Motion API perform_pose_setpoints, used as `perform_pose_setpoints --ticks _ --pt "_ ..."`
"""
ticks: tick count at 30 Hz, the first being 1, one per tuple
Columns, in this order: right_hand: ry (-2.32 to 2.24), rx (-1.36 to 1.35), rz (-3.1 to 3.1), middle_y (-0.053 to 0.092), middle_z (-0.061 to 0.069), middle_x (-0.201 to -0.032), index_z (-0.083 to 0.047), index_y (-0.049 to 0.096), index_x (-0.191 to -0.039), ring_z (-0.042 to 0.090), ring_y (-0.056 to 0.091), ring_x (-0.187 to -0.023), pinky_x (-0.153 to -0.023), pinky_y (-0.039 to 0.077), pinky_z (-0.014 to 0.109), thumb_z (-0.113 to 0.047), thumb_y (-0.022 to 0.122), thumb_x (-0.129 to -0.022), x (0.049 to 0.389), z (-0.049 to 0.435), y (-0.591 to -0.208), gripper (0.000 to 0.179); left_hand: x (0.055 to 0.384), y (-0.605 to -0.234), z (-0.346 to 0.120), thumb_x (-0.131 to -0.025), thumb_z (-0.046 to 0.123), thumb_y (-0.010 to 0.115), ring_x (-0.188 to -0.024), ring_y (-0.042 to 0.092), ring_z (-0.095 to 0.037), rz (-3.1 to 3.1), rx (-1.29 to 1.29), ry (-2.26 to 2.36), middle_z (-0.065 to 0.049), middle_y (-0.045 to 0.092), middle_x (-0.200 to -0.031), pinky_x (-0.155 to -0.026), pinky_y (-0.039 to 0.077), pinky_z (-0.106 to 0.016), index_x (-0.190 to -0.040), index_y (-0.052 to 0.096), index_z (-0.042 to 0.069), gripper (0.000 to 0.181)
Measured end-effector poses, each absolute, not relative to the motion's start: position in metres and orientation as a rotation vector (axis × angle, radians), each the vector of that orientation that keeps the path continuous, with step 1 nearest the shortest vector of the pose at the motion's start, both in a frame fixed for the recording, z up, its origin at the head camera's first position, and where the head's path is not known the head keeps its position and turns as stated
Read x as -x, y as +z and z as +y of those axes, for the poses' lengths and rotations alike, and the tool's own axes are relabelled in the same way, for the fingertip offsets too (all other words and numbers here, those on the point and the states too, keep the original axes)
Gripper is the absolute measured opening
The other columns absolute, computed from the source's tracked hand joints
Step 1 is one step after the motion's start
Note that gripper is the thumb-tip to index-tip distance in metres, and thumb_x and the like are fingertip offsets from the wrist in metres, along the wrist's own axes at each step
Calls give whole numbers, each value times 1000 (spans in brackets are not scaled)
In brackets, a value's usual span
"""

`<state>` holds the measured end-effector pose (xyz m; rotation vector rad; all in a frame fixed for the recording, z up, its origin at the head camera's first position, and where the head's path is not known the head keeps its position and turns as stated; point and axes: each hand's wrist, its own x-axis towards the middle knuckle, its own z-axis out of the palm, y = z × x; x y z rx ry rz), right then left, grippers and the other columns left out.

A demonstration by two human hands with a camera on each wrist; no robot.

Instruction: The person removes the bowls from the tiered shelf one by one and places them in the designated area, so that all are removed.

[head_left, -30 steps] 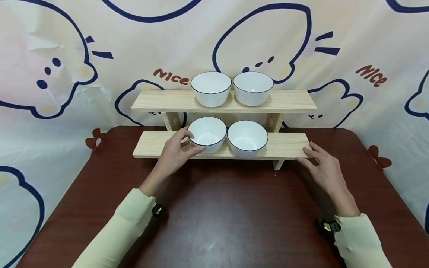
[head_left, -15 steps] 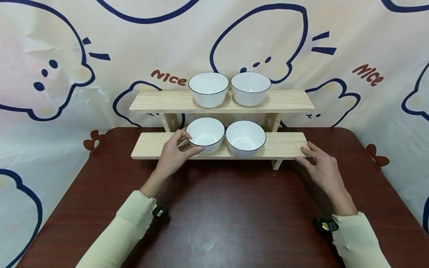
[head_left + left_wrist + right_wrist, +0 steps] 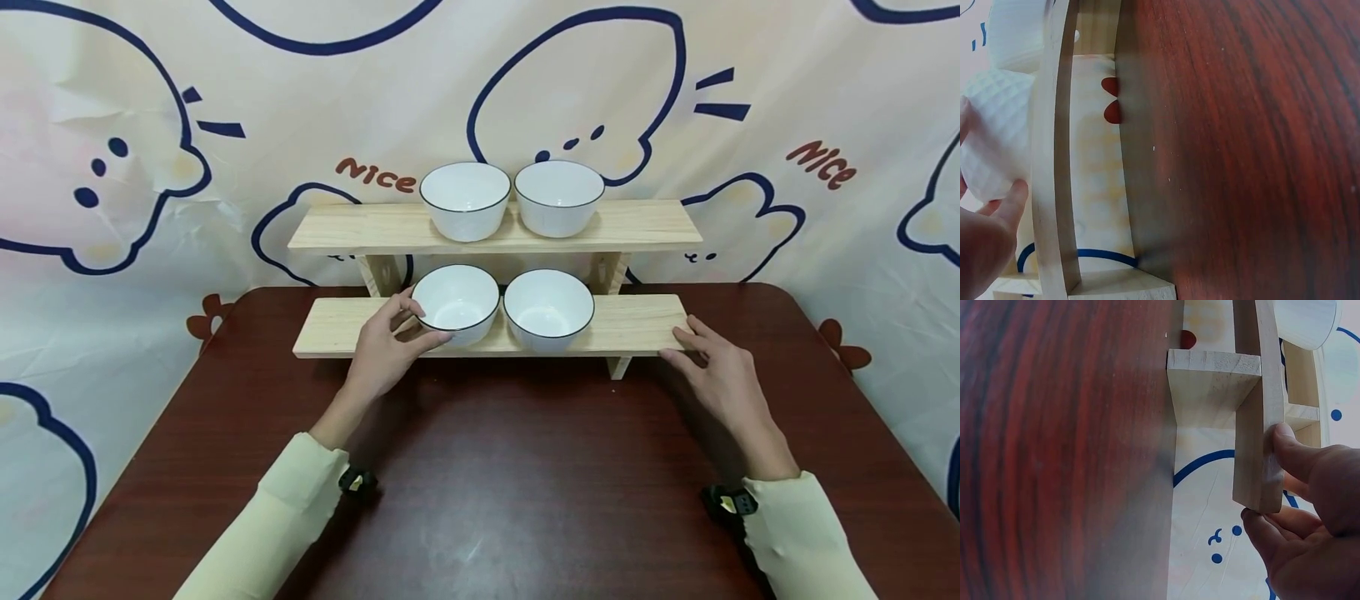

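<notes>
My left hand (image 3: 384,346) holds the left bowl (image 3: 457,304) on the lower shelf, thumb at the front and fingers on its left side. This white bowl has a thin dark rim; its dimpled outer wall (image 3: 1000,137) shows in the left wrist view. Close on its right stands a matching bowl (image 3: 549,308). At the right end of the lower wooden shelf board (image 3: 637,321), my right hand (image 3: 720,379) grips the corner. In the right wrist view, its thumb (image 3: 1294,450) lies on the front edge and its fingers wrap the end.
Two similar bowls, one at the left (image 3: 465,200) and one at the right (image 3: 559,198), stand on the upper shelf board (image 3: 337,229). The two-tier wooden rack is on a dark red-brown table (image 3: 487,483). A cartoon-printed cloth (image 3: 300,100) hangs behind it.
The left bowl has shifted slightly left with my left hand, leaving a small gap to its neighbour. My right hand stays on the shelf end. The head view has shifted slightly.
</notes>
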<state>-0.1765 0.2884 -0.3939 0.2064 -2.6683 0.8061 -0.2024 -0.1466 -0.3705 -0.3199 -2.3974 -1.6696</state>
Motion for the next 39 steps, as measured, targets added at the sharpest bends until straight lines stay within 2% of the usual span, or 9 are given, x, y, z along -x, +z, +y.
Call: perform_pose_setpoints --ticks 5,17,30,36,39 --pt "818 -202 -2667 48 33 -144 9 61 -130 56 50 -124 -92 46 67 -20 75 -94 176 288 -393 49 198 -369 -150 -82 14 87 -137 47 -35 -2413 324 -1654 -17 42 -156 -104 48 -42 -101 54 5 39" --pt "832 -191 -2673 46 33 -146 9 60 -132 56 47 -127 -96 43 68 -20 73 -96 177 287 -391 48 185 -367 -159 -79 7 88 -140 44 -31 -2373 341 -1773 -12 40 -157 -102 49 -44 -98 56 0 38" --pt "826 -192 -2682 45 33 -145 9 59 -133 57 47 -127 -96 42 69 -21 72 -96 176 288 -392 49 169 -367 -162 -78 12 90 -136 48 -27 -2422 398 -1688 -5 46 -154 -101 51 -42 -95 58 6 37" --pt "830 -187 -2683 45 33 -146 9 60 -133 56 47 -127 -96 43 69 -21 72 -96 175 288 -392 49 161 -365 -160 -75 9 91 -132 52 -26 -2417 446 -1694 -6 48 -152 -97 52 -33 -93 58 8 38" --pt "835 -185 -2683 45 33 -146 9 60 -133 56 47 -128 -96 43 68 -21 72 -96 175 288 -392 49 158 -365 -159 -74 8 92 -129 55 -26 -2407 480 -1687 -6 50 -151 -97 52 -36 -93 59 9 38"
